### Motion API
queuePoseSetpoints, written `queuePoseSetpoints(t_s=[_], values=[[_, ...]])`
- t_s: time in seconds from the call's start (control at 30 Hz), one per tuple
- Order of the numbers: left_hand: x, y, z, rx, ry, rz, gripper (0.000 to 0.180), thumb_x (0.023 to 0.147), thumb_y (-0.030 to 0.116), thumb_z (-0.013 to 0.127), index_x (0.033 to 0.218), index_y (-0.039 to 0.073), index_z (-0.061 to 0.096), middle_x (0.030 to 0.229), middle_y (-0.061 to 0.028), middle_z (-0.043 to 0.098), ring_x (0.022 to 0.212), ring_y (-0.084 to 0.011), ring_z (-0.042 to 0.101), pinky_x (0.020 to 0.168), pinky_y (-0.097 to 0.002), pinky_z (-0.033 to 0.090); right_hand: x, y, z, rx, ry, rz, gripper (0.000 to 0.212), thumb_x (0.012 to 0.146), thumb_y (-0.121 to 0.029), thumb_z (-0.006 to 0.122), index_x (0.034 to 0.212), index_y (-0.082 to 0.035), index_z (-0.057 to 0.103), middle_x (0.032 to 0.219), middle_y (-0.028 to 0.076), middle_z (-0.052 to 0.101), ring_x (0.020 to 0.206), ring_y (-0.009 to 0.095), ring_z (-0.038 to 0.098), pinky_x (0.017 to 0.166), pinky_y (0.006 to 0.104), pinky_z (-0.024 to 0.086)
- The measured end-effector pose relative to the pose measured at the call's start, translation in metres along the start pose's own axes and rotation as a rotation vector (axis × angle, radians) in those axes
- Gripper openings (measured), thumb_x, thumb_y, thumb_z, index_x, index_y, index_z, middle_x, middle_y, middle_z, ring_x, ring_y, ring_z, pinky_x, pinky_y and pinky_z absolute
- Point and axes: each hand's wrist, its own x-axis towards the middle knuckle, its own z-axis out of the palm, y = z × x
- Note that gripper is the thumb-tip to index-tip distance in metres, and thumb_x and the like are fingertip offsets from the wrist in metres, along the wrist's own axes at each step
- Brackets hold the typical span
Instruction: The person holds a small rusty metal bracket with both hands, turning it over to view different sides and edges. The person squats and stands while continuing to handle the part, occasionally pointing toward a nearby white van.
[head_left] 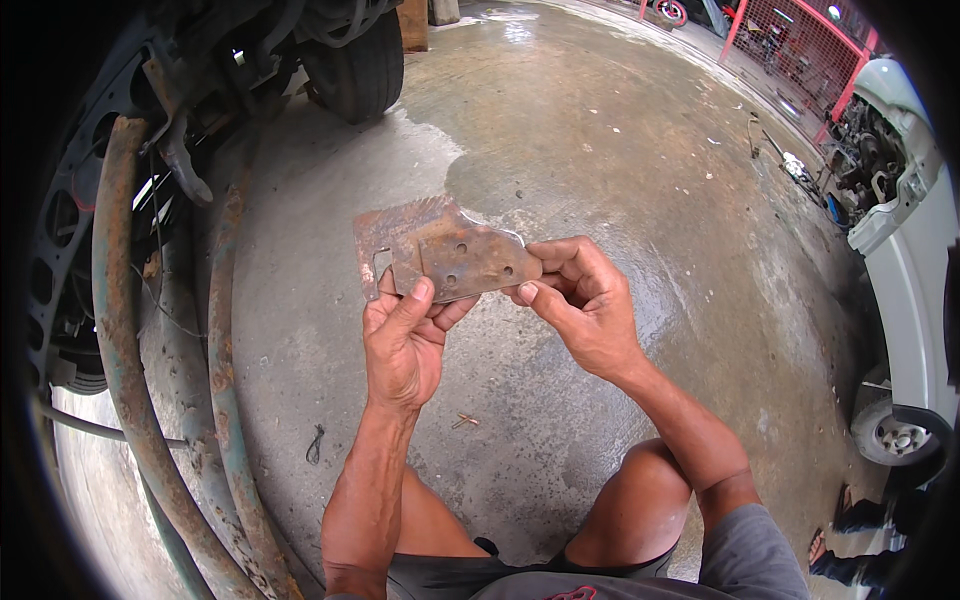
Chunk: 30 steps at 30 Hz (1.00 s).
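In front of me I hold up a rusty steel bracket plate point(480, 258) with several round holes. It lies flat over a second rusty metal plate point(383, 228), which sticks out to the left with a cut-out and a rough, scored upper edge. A pale line runs along the curved upper right edge. My left hand point(402, 350) grips both plates from below, thumb on the front face and fingers behind. My right hand point(592, 312) pinches the bracket's narrow right end between thumb and fingers. The fingers behind the plates are partly hidden.
Rusty pipes point(125, 270) run along my left, beside a vehicle's underside and a tyre point(360, 70). A white vehicle point(910, 280) stands at the right, with a person's feet point(820, 545) near it. Wet concrete floor point(600, 140) spreads ahead, toward a red mesh fence point(800, 50).
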Motion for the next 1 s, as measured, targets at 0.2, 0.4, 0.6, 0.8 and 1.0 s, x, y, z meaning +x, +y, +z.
queuePoseSetpoints(t_s=[0.2,0.4,0.6,0.8,1.0], values=[[0.0042,-0.0014,-0.0005,-0.004,0.001,-0.003,0.047,0.1,0.013,0.059,0.139,-0.007,0.042,0.126,-0.0223,0.065,0.113,-0.0307,0.069,0.103,-0.047,0.057,0.0035,0.0015,-0.0031,-0.025,-0.012,0.003,0.03,0.096,-0.002,0.065,0.123,0.007,0.054,0.108,0.02,0.07,0.103,0.022,0.072,0.086,0.0318,0.06],[0.0039,-0.002,0.0,0.007,0.009,-0.002,0.046,0.101,0.013,0.057,0.138,-0.007,0.042,0.126,-0.0227,0.065,0.114,-0.0311,0.069,0.103,-0.047,0.056,0.0036,0.007,-0.006,-0.034,-0.016,0.026,0.033,0.095,-0.002,0.068,0.123,0.005,0.054,0.111,0.019,0.07,0.102,0.022,0.072,0.089,0.0338,0.06],[0.0049,-0.0028,0.0015,0.03,0.028,-0.011,0.043,0.101,0.013,0.055,0.138,-0.008,0.043,0.125,-0.0227,0.065,0.112,-0.0307,0.07,0.102,-0.0456,0.057,0.0041,0.0065,-0.008,-0.045,-0.025,0.031,0.034,0.094,-0.003,0.069,0.124,0.007,0.054,0.11,0.02,0.071,0.103,0.023,0.072,0.089,0.0342,0.06],[0.0048,-0.0026,0.0011,0.04,0.052,-0.025,0.041,0.101,0.014,0.055,0.136,-0.007,0.047,0.124,-0.0225,0.066,0.112,-0.0297,0.07,0.101,-0.0441,0.058,0.0044,0.0074,-0.0078,-0.077,-0.039,0.045,0.039,0.094,-0.001,0.069,0.128,0.006,0.052,0.111,0.021,0.07,0.104,0.025,0.071,0.09,0.0363,0.06],[0.0054,-0.002,0.0009,0.006,0.089,-0.034,0.041,0.1,0.013,0.057,0.134,-0.008,0.051,0.123,-0.0219,0.067,0.112,-0.0286,0.07,0.102,-0.0429,0.058,0.0029,0.007,-0.0103,0.099,-0.065,0.039,0.057,0.102,-0.03,0.062,0.14,0.009,0.047,0.118,0.025,0.065,0.105,0.027,0.07,0.085,0.0372,0.061]])
